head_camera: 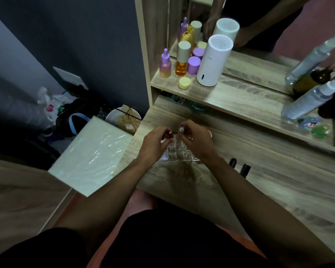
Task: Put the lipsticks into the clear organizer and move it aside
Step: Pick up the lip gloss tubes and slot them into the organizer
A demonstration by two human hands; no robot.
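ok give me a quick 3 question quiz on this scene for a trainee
1. True or false: the clear organizer sits on the upper shelf beside the white cylinder.
2. Which hand holds the red lipstick? A) left hand B) right hand
3. Fill in: two dark lipsticks lie on the desk to the ____ of the organizer.

Key: 1 false, it is on the desk between the hands; 2 A; 3 right.

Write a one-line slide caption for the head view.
Left hand holds a red lipstick, right hand a clear-capped tube, above the clear organizer on the wooden vanity.
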